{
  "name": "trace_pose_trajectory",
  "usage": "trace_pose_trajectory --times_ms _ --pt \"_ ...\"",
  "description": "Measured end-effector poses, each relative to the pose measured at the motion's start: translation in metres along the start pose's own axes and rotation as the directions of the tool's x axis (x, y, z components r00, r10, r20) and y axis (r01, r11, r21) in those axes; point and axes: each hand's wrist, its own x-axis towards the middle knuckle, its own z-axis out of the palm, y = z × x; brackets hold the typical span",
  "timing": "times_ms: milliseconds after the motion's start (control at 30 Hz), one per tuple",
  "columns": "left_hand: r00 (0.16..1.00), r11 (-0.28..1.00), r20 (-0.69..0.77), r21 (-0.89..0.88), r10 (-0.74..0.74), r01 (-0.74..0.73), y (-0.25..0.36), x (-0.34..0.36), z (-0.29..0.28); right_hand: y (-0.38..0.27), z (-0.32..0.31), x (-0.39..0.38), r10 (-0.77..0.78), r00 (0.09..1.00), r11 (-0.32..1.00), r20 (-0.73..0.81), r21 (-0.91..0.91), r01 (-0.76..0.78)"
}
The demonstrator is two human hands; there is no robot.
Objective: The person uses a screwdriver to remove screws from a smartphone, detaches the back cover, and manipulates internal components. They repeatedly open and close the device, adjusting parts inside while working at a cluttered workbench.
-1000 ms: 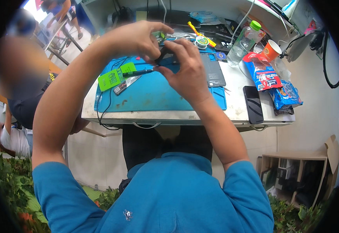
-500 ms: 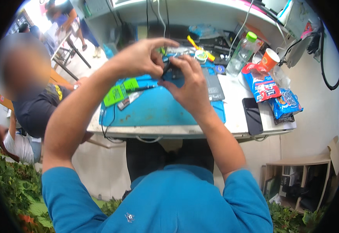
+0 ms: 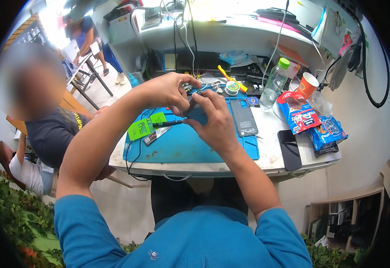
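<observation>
My left hand [image 3: 177, 94] and my right hand [image 3: 215, 116] both grip a small dark object [image 3: 190, 105] above the blue work mat [image 3: 181, 149]; its details are hidden by fingers. Just below them a black pen-like tool [image 3: 168, 123] lies across a bright green card [image 3: 142, 129], with a small packet [image 3: 152, 138] under it. A dark rectangular phone panel [image 3: 244, 118] rests on the mat's right side. Behind my hands are a white spool [image 3: 231, 88], a yellow tool [image 3: 225, 73] and jumbled small parts.
Right: black phone [image 3: 289, 152], bottle [image 3: 273, 87], orange cup [image 3: 307, 84], snack packs [image 3: 295, 111]. Shelf [image 3: 221, 24] with cables behind. A person [image 3: 52, 134] sits close on my left; others are farther back. Wooden cubby [image 3: 344, 219] at lower right.
My view has tilted up, so desk and hands appear lower in the picture and more shelf shows. Both hands still grip the dark object, with left fingers slightly more curled.
</observation>
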Motion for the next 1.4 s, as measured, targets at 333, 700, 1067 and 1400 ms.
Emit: trace_pose_trajectory --times_ms 333,700,1067,1400 --pt "0.992 0.992 -0.053 -0.052 0.116 -0.119 -0.015 -0.006 0.006 -0.001 0.0 0.002 0.03 0.999 0.999 0.016 0.021 -0.031" --pt "0.958 0.955 -0.137 -0.126 0.251 -0.269 -0.026 -0.008 0.016 0.003 -0.003 0.003 0.067 0.998 0.997 -0.012 0.023 -0.067" --pt "0.925 0.936 -0.256 -0.14 0.28 -0.322 -0.034 -0.011 0.031 0.007 -0.004 0.003 0.099 0.995 0.995 -0.021 0.028 -0.098" --pt "0.874 0.893 -0.355 -0.182 0.331 -0.412 -0.046 -0.01 0.047 0.006 -0.006 0.003 0.117 0.992 0.993 -0.046 0.026 -0.116"
